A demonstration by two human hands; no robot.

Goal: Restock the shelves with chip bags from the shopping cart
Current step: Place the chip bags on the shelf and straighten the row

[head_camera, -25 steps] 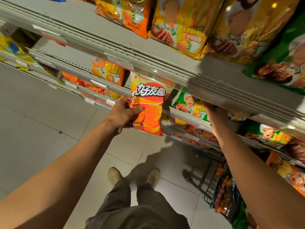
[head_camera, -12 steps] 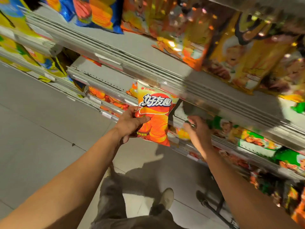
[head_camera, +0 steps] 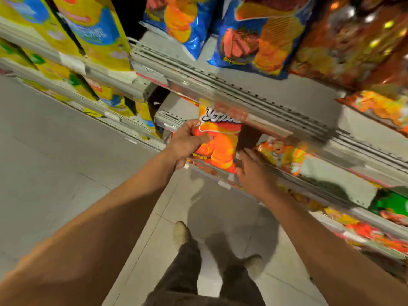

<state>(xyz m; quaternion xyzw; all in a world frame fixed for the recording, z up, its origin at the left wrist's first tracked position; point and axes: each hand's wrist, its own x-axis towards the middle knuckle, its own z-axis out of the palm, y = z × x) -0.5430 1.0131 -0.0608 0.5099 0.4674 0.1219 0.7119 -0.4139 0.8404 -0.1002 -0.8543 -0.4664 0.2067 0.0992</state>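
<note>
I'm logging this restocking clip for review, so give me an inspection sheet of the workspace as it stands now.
Surface: grey shelf, bare patch beside the bag.
Job's things: orange chip bag, upright, top tucked behind the shelf rail above; shopping cart not in view.
Clutter: blue bags and yellow bags on upper shelves.
Grippers: left hand grips the orange bag; right hand, fingers straight, at the shelf edge beside it.
Cables: nothing seen.
Surroundings: tiled floor, the person's shoes.
</note>
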